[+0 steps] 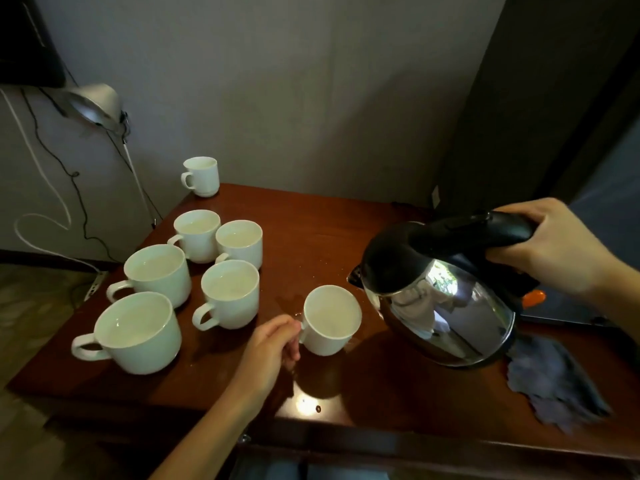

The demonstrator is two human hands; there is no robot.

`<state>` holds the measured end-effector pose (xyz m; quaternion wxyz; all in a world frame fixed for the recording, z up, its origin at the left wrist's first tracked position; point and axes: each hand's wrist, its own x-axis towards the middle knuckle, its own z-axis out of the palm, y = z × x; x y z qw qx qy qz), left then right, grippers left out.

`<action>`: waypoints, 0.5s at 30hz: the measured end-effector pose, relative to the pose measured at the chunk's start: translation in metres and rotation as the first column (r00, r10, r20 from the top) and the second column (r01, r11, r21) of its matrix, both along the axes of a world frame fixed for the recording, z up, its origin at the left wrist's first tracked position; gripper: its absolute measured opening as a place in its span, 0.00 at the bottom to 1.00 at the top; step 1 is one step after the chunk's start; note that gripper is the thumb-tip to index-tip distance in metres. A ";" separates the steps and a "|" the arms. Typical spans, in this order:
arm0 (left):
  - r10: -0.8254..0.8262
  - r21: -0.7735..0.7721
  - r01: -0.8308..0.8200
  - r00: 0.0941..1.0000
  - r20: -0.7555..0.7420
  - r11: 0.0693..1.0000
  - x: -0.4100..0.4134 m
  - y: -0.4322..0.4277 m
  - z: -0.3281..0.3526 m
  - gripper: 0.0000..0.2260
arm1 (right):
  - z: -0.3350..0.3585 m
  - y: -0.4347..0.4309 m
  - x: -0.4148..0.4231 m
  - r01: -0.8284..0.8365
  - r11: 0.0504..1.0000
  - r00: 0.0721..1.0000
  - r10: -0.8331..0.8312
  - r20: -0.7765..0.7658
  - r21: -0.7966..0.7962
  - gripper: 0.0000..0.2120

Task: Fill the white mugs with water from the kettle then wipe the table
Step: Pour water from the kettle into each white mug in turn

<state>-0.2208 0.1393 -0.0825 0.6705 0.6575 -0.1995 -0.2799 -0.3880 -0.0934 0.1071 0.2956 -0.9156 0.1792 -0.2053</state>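
1. A plain grey wall [294, 81] fills the back of the room in dim light.
2. A dark brown panel [536, 81] runs down the right side and meets the wall at a corner.
3. A dark reddish-brown polished wooden worktop [311, 230] stands against the wall, with a bright patch of light reflected near its front edge.
4. A silver metal lamp shade [95, 102] sits at the left, tilted downward.
5. A thin black cable [73, 174] and a thicker white cable [41, 215] trail down the left wall toward a white power strip [93, 285] on the floor.
6. The mottled beige-brown floor [31, 323] shows at the left.
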 end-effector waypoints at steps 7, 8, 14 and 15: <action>0.027 -0.011 -0.028 0.999 -0.018 1.000 0.004 -0.005 -0.010 0.19 | 0.009 0.004 0.018 -0.125 0.987 0.989 0.116 -0.093 -0.098 0.09; 0.029 -0.008 -0.029 0.999 -0.022 1.000 0.004 -0.004 -0.011 0.20 | 0.010 0.006 0.020 -0.147 0.983 0.984 0.134 -0.117 -0.113 0.08; 0.033 0.010 -0.033 0.999 -0.027 0.999 0.001 0.000 -0.014 0.18 | 0.017 0.013 0.037 -0.187 0.960 0.968 0.143 -0.209 -0.211 0.10; 0.033 0.011 -0.033 0.999 -0.030 0.999 0.001 0.000 -0.014 0.17 | 0.018 0.014 0.039 -0.196 0.957 0.962 0.147 -0.229 -0.212 0.10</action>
